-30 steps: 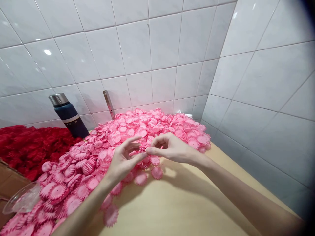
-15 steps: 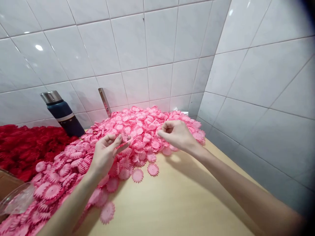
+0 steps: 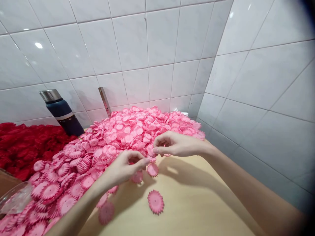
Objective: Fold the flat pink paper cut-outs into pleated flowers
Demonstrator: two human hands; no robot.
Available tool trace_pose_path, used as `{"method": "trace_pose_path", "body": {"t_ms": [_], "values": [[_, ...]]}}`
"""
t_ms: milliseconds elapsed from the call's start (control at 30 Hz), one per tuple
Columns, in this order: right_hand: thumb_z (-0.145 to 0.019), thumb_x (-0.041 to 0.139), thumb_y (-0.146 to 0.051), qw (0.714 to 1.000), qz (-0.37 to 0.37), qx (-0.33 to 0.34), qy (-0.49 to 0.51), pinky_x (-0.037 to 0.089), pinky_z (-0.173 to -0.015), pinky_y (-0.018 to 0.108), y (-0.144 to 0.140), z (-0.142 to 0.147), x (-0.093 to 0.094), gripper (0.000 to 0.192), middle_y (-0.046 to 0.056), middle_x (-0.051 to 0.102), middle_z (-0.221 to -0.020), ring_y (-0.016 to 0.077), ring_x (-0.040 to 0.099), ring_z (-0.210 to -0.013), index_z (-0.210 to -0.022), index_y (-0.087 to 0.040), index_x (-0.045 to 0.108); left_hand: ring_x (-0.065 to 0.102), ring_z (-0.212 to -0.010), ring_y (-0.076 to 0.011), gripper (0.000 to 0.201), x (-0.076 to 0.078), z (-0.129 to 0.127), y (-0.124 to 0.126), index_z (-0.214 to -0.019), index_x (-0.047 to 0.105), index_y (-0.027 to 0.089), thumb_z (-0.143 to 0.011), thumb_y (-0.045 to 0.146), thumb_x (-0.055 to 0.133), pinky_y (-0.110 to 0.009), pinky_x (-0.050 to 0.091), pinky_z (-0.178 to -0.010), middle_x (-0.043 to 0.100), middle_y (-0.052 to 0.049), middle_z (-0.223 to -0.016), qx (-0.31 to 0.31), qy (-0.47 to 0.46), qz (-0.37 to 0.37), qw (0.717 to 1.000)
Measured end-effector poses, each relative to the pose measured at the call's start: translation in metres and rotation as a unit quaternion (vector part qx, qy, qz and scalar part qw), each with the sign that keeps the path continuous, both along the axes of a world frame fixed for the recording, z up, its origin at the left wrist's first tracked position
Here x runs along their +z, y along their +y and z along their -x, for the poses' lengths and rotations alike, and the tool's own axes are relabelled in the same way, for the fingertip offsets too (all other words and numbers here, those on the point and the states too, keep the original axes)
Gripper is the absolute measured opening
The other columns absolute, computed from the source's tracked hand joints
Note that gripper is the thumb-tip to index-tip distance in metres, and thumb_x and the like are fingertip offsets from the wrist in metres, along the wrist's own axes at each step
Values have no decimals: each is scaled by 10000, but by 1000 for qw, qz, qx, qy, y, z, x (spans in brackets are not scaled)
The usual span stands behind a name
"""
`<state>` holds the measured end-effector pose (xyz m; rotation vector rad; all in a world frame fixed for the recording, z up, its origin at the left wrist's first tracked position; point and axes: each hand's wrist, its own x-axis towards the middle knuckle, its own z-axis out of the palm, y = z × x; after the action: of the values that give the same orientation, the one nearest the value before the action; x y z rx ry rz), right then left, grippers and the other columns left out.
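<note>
Pink scalloped discs with fringed, petal-like edges form a large heap in front of me. My left hand hovers at the heap's front edge, its thumb and index finger brought together; whatever may be between them is hidden. Close by on the right, my right hand pinches with thumb and forefinger at a pink scalloped disc. On the table in front of both hands lies a single pink disc, flat, with a small dark dot at its centre. Another disc rests just below my fingertips.
A dark blue bottle with a steel cap stands at the back left. Beside it is a red heap. A metal strip leans on the tiled wall. A clear plastic container sits at left on the table.
Both hands have moved closer together, the left one rightward and down. The disc that was in my left hand is gone from its fingers, and a single disc now lies on the table.
</note>
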<state>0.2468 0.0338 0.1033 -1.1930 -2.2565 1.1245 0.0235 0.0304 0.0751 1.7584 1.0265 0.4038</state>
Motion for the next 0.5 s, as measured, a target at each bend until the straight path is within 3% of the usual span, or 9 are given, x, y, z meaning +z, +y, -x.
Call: {"method": "trace_pose_path", "body": {"t_ms": [133, 300, 500], "values": [[-885, 522, -323, 999, -3, 37, 11, 401, -602, 230, -6, 6, 4, 211, 26, 623, -787, 138, 559, -722, -805, -157, 624, 561, -558, -107, 321, 2, -1, 1, -755, 647, 130, -788, 450, 652, -197, 405, -509, 624, -7, -665, 38, -55, -31, 997], [-894, 509, -323, 999, -10, 42, -7, 397, -596, 241, -11, 11, 6, 206, 16, 631, -780, 144, 563, -714, -808, -172, 618, 488, -514, -74, 237, 5, -3, -3, -746, 651, 146, -785, 379, 674, -185, 384, -497, 602, 21, -651, 20, -78, -31, 996], [-854, 510, -262, 1000, -10, 17, -3, 380, -573, 240, -10, 11, 5, 162, 13, 623, -758, 135, 545, -688, -769, -166, 610, 517, -579, -96, 238, 9, 1, -2, -811, 674, 148, -832, 378, 616, -199, 389, -530, 610, 1, -687, 11, -76, -19, 997]]}}
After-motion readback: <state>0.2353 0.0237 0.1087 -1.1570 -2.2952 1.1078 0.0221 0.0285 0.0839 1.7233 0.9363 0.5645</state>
